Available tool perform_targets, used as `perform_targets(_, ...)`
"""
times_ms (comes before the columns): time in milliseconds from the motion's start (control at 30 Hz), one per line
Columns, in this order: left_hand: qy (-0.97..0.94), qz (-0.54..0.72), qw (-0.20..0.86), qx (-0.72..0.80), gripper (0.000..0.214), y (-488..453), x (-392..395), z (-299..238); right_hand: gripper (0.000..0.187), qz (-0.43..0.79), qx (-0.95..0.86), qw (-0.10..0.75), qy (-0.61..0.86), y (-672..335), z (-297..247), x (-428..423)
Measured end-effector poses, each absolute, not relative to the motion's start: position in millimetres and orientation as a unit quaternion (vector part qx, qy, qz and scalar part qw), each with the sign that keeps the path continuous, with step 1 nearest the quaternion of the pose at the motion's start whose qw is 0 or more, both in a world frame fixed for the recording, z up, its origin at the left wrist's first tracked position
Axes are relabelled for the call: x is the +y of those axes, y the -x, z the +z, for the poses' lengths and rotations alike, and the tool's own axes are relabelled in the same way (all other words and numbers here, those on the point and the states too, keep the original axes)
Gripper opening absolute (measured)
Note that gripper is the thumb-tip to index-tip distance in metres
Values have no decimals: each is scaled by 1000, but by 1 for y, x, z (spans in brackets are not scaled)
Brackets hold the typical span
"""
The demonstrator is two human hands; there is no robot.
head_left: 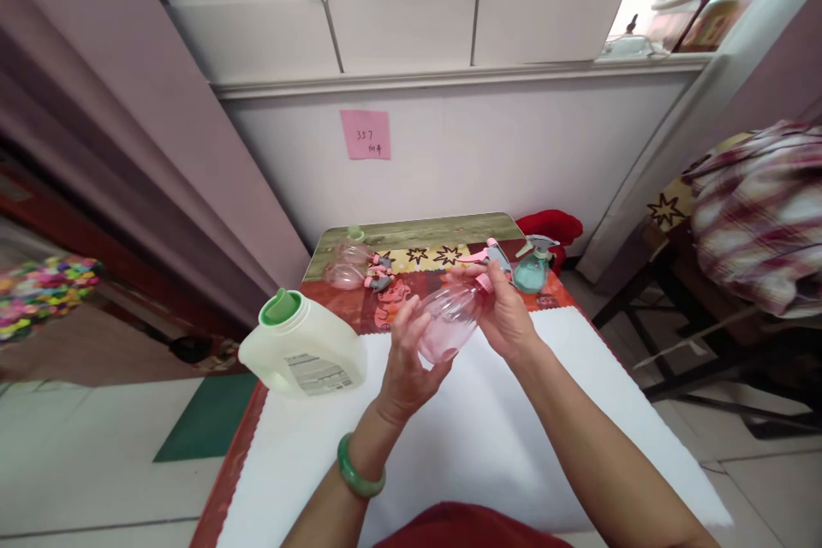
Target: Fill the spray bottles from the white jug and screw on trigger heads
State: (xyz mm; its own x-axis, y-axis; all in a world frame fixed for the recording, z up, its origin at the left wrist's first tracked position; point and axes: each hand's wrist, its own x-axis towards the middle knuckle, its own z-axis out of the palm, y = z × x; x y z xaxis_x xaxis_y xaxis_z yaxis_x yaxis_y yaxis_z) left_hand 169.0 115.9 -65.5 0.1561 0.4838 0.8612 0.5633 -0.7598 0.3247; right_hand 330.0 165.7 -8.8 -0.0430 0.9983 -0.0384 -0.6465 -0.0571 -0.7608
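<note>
Above the white sheet I hold a clear pink spray bottle (446,324), tilted with its neck toward the upper right. The fingers and thumb of my left hand (408,360) are closed round its body. My right hand (507,317) grips it at the pink collar, fingers curled about the neck. A pink and grey trigger head (491,253) shows just beyond those fingers; whether it is seated on the neck I cannot tell. To the left of my left hand stands a large pale green jug (314,347) with a green cap, its label facing me.
Clear pink bottles (347,265) and loose grey-and-pink spray heads (380,272) are at the table's back left. A teal spray bottle (532,270) stands at the back right. White sheet (488,462) covers the near tabletop. A dark stool (668,317) is on the right.
</note>
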Motion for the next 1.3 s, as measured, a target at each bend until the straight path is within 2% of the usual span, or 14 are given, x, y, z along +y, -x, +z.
perform_targets(133, 740, -575, -54, -345, 92, -173, 111, -68, 48, 641, -281, 643, 310, -334, 1, 166)
perform_targets(200, 692, -594, -214, -349, 87, -176, 107, -69, 52, 636, -306, 639, 305, -335, 4, 162)
perform_targets(267, 585, -603, -432, -328, 76, -178, 105, -69, 54, 633, -345, 632, 286, -335, 7, 157)
perform_targets(333, 449, -549, -644, -287, 69, -178, 104, -68, 53, 622, -383, 629, 264, -334, 9, 152)
perform_targets(400, 341, -430, -796, -255, 87, -176, 103, -69, 52, 610, -408, 628, 259, -333, 8, 149)
perform_targets(500, 259, -332, -868, -262, 115, -177, 101, -71, 52, 595, -398, 636, 288, -331, 0, 148)
perform_targets(567, 247, -399, -829, -303, 110, -181, 99, -73, 50, 573, -362, 661, 322, -331, -8, 152)
perform_targets(700, 301, -560, -667, -389, 75, -189, 94, -84, 44, 513, -287, 711, 386, -334, -23, 161)
perform_targets(767, 387, -583, -573, -427, 92, -189, 94, -92, 40, 493, -275, 721, 402, -335, -29, 164)
perform_targets(867, 608, -563, -294, -477, 112, -187, 95, -100, 38, 474, -284, 720, 420, -332, -36, 164)
perform_targets(967, 764, -467, 42, -443, 102, -189, 97, -101, 40, 453, -319, 705, 443, -323, -42, 157)
perform_targets(1033, 780, -432, 144, -428, 95, -195, 100, -101, 40, 438, -345, 699, 449, -314, -45, 150)
perform_targets(1200, 728, -472, 137, -478, 93, -198, 109, -105, 41, 426, -395, 680, 447, -305, -49, 135)
perform_targets(1300, 728, -489, -30, -481, 89, -188, 109, -102, 38, 461, -433, 644, 431, -316, -47, 138)
